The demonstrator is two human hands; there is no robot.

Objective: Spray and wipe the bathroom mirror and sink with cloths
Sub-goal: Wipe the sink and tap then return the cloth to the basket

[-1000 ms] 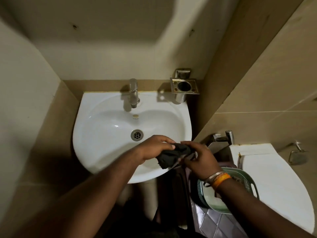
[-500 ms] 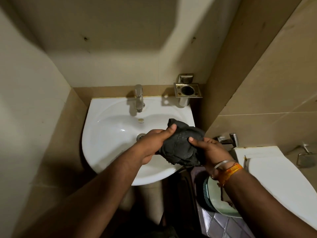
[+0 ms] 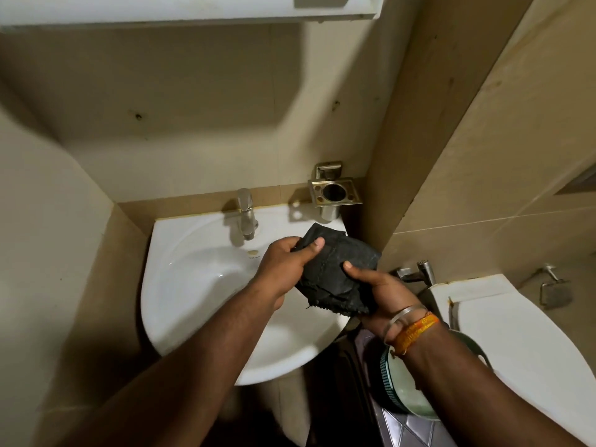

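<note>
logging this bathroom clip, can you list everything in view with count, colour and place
cloth: one, black, held over the right side of the sink
sink: one, white, centre, against the back wall
tap: one, chrome, on the sink's back rim
tumbler holder: one, metal, on the wall right of the tap
cabinet: one, white, top edge, above the sink
toilet: one, white, lower right
wall faucet: one, chrome, between sink and toilet
basket: one, green, under the right forearm
wristbands: silver and orange, right wrist
left hand: grips the cloth's left edge
right hand: holds the cloth's right side, thumb on top
</note>
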